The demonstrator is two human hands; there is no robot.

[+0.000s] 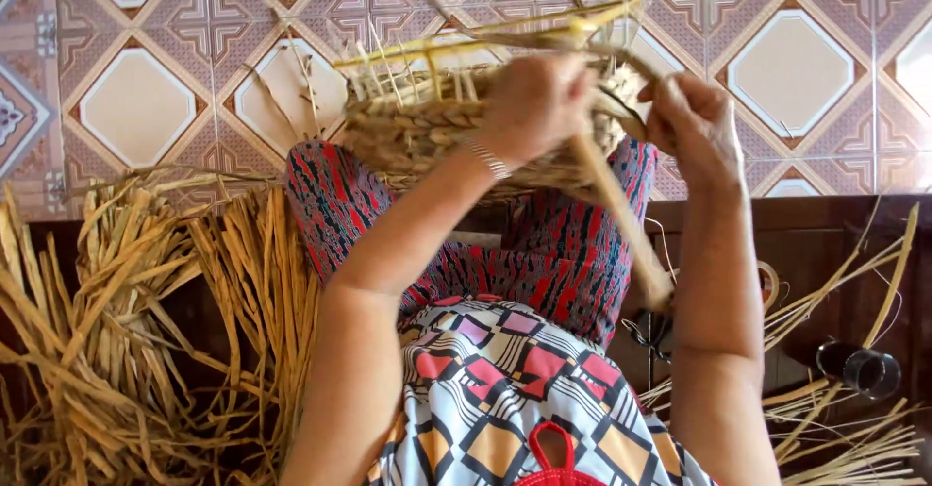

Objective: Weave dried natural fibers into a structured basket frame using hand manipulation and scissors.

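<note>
A half-woven basket [417,132] of dried straw-coloured strips rests on my lap, with loose spokes sticking up from its rim. My left hand [534,102] grips the basket's rim near its right end, a metal bracelet on that wrist. My right hand [691,127] pinches a weaving strand at the basket's right edge. A long flat dried strip [621,219] runs down from between the two hands towards my knee.
A big heap of dried strips [126,331] lies at my left on a dark wooden seat. More loose strips [854,418] and a dark round cup [859,369] lie at my right. Patterned floor tiles [791,68] fill the background.
</note>
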